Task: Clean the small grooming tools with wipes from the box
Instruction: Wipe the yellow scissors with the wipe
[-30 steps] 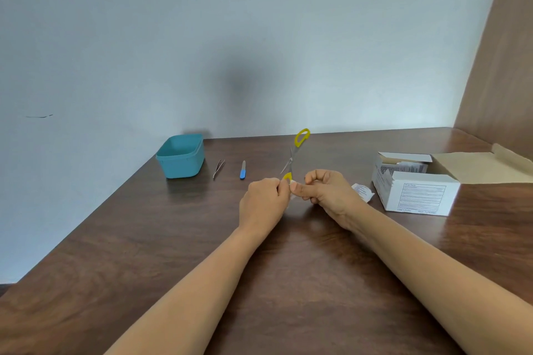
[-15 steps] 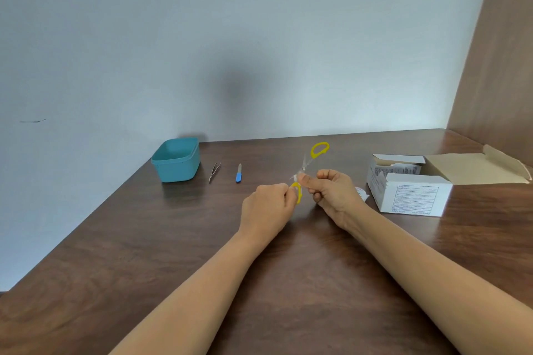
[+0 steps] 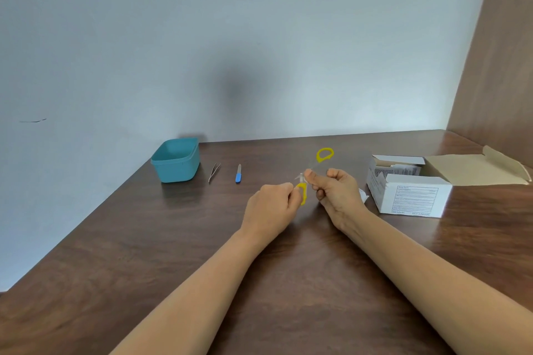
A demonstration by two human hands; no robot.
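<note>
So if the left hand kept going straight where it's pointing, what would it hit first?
Probably the right hand. The left hand grips a yellow loop of the scissors and points forward and rightward at the right hand's fingers, which pinch the blades close by. Depth is unclear, though.

A: What covers the arms?
B: Bare skin only: the left forearm (image 3: pixel 202 291) and the right forearm (image 3: pixel 432 268) run uncovered to the bottom of the view.
A: The hands?
B: The left hand (image 3: pixel 269 210) and the right hand (image 3: pixel 337 196) are bare as well.
</note>
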